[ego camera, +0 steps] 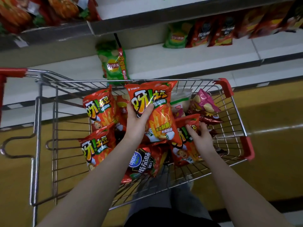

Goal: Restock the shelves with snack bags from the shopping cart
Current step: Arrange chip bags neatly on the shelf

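Observation:
The wire shopping cart (229, 102) with red corners stands in front of me, filled with several snack bags. My left hand (139, 117) grips a red fries bag (157, 112) by its left edge and holds it upright above the others. My right hand (199, 134) rests with curled fingers on the top of another red fries bag (188, 149) lying at the cart's right side. Two more red fries bags (98, 112) lie at the left. A dark tomato chips bag (144, 161) lies near my arms. A pink bag (205, 102) lies at the far right.
White shelves (164, 63) run behind the cart. A green chips bag (113, 63) leans on the low shelf just past the cart. Green and red bags (201, 33) stand on the shelf to the right, more red bags (49, 10) on the top shelf. The floor is yellow.

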The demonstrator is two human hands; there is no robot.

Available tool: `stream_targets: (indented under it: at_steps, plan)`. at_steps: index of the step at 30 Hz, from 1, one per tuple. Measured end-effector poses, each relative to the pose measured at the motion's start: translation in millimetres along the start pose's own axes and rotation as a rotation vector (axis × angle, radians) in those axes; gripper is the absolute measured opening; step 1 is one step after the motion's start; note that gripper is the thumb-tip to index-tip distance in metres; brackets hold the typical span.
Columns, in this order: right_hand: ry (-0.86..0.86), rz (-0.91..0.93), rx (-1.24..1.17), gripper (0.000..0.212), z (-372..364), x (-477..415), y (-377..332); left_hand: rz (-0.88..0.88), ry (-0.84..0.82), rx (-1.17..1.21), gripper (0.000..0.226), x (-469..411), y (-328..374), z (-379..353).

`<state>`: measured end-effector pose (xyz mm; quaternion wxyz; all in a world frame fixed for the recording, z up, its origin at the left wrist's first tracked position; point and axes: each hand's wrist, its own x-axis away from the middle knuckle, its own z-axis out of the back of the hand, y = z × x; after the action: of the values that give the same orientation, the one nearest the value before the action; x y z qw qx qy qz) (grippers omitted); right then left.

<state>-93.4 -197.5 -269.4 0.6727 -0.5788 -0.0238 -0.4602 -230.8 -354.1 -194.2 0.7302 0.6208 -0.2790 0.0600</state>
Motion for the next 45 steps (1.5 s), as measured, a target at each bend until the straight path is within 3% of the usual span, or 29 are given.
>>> stream_targets:
  at_steps: [4,6,8,13,17,20,25,36,41,45]
  plan:
    - [0.055,0.105,-0.114,0.049,9.8,9.9,-29.4,-0.071,0.023,0.033,0.047,14.4,13.5,4.8]
    - [0.069,0.155,-0.152,0.052,15.2,15.3,-47.3,-0.117,0.020,0.042,0.061,25.3,21.0,5.9]
    - [0.068,0.204,-0.201,0.043,19.7,25.2,-67.2,-0.154,0.029,0.036,0.076,40.2,28.4,6.6]
    - [0.029,0.293,-0.220,0.082,18.9,47.3,-104.1,-0.282,0.152,0.086,0.045,75.5,49.0,15.0]
    - [-0.006,0.331,-0.262,0.072,15.4,73.6,-134.8,-0.367,0.235,0.115,0.067,108.4,73.8,34.4]
    - [-0.020,0.354,-0.288,0.070,10.9,91.1,-166.4,-0.423,0.296,0.097,0.056,126.6,96.0,54.3]
    - [-0.144,0.523,-0.396,0.048,-21.8,136.1,-228.6,-0.575,0.432,0.142,0.052,162.5,131.0,117.1]
    - [-0.383,0.670,-0.399,0.065,-208.3,250.6,-313.3,-0.722,0.604,0.131,0.075,209.8,168.4,328.8]
    - [-0.459,0.680,-0.429,0.077,-312.0,306.9,-336.5,-0.726,0.643,0.153,0.061,227.1,162.6,449.5]
    - [-0.547,0.722,-0.373,0.100,-393.8,349.0,-351.7,-0.746,0.681,0.151,0.055,241.0,159.0,540.3]
